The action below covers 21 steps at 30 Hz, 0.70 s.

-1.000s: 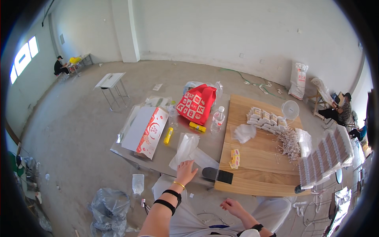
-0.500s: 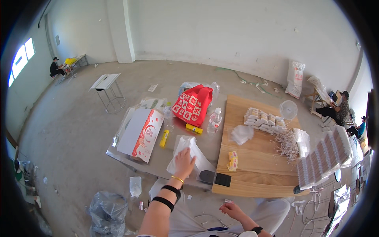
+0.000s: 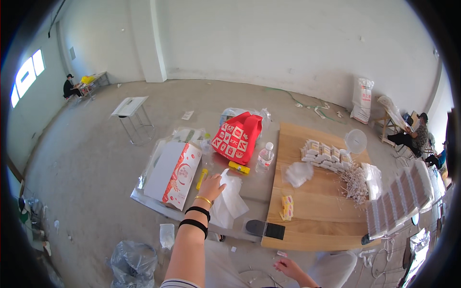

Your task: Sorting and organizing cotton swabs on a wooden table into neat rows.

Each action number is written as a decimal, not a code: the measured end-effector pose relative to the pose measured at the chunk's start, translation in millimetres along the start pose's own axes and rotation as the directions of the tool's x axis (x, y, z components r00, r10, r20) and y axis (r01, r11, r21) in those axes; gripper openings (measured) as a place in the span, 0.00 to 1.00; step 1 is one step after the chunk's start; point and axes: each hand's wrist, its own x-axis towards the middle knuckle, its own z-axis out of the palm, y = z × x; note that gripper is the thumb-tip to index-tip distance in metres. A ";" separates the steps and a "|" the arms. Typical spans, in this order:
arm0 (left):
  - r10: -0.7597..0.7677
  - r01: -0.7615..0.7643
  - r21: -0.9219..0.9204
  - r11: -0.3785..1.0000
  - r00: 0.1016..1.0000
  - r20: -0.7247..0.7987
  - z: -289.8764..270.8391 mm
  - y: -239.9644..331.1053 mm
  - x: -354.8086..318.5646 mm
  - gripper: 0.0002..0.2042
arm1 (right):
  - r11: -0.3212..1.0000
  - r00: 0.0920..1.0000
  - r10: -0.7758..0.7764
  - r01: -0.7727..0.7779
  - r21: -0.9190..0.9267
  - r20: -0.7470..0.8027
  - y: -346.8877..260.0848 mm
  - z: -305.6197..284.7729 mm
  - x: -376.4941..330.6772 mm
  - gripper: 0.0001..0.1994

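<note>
My left hand (image 3: 211,187) reaches over the grey table with its fingers closed at the edge of some thin white sheets (image 3: 231,201), perhaps plastic bags. One corner of the sheets sticks up beside the fingertips. A yellow tube (image 3: 202,178) lies just left of this hand, and another yellow tube (image 3: 238,167) is beyond it. Low in the view, below the wooden board, my right hand (image 3: 289,269) has curled fingers; what they hold, if anything, is too small to make out. A small pink-and-white piece (image 3: 282,253) shows just above its fingertips.
A white-and-red box (image 3: 174,173), red bag (image 3: 237,138) and water bottle (image 3: 265,157) stand on the grey table (image 3: 254,189). The wooden board (image 3: 317,228) bears cotton swabs (image 3: 354,185), stacked packs (image 3: 326,154), yellow packets (image 3: 287,208) and a small fan (image 3: 356,141). Other people sit farther off.
My left hand has moved left from the middle of the white sheets to their edge, and its fingers have closed. The sheets' corner is lifted. My right hand is slightly lower in view.
</note>
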 end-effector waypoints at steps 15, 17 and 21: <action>-0.395 0.397 0.016 0.918 0.917 -0.051 77.5 98.0 -78.1 0.44 | 0.842 0.593 -0.319 -0.180 -0.508 -0.739 -21.2 -70.6 54.6 0.21; -0.412 0.414 0.033 0.910 0.910 -0.044 80.5 94.5 -80.3 0.45 | 0.823 0.570 -0.326 -0.223 -0.523 -0.754 -14.8 -67.2 61.2 0.24; -0.410 0.410 0.012 0.912 0.912 0.009 85.0 63.6 -86.4 0.47 | 0.745 0.564 -0.388 -0.274 -0.609 -0.729 -21.6 -57.2 66.5 0.27</action>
